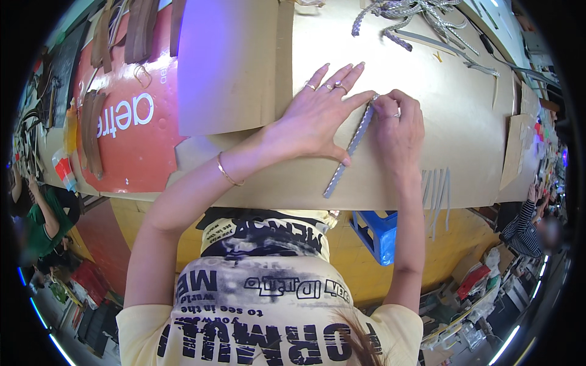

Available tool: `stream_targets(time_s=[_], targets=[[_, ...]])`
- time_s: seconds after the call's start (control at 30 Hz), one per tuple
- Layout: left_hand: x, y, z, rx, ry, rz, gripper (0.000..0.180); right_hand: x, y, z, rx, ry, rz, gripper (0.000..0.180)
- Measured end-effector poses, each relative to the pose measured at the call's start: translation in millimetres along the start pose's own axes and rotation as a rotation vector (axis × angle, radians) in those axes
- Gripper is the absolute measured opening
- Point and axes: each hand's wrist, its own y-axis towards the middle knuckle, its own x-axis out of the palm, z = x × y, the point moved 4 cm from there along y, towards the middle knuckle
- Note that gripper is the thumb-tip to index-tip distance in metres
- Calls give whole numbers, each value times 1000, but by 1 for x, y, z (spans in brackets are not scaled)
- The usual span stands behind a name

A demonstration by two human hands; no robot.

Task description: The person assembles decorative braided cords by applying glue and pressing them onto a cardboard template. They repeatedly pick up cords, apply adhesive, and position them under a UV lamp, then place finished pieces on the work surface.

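A narrow grey strap [360, 130] with a pale, wavy or braided edge lies slanting on the cardboard-covered table [244, 165]. My left hand [314, 119] is spread over the board with its fingers apart. Its index fingertip touches the strap's far end, and its thumb rests on the strap's lower part. At the far end, my right hand [400, 122] is closed in a pinch on the strap, its fingers curled. The pinched tip is mostly hidden by those fingers. The strap's near end is free and points toward me.
Braided silver-grey straps [427, 15] are heaped at the far right. Several thin grey strips [435, 189] hang over the front edge. Brown strips [93, 131] lie on a red sheet [137, 134] at left. A blue stool [378, 238] stands below. Other people sit at both sides.
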Motion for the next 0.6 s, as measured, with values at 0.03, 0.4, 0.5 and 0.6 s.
stream_targets(time_s=[0.03, 0.4, 0.5, 0.6], targets=[[-1, 0, 1, 5, -21, 20, 111, 1, -5, -1, -18, -15, 0, 21], [0, -2, 3, 17, 37, -44, 107, -19, -23, -5, 254, 680, -146, 9], [2, -2, 3, 14, 66, -77, 109, -36, -35, -7, 373, 1029, -367, 6], [2, -2, 3, 17, 88, -85, 111, -43, -39, -12, 457, 1378, -380, 7]])
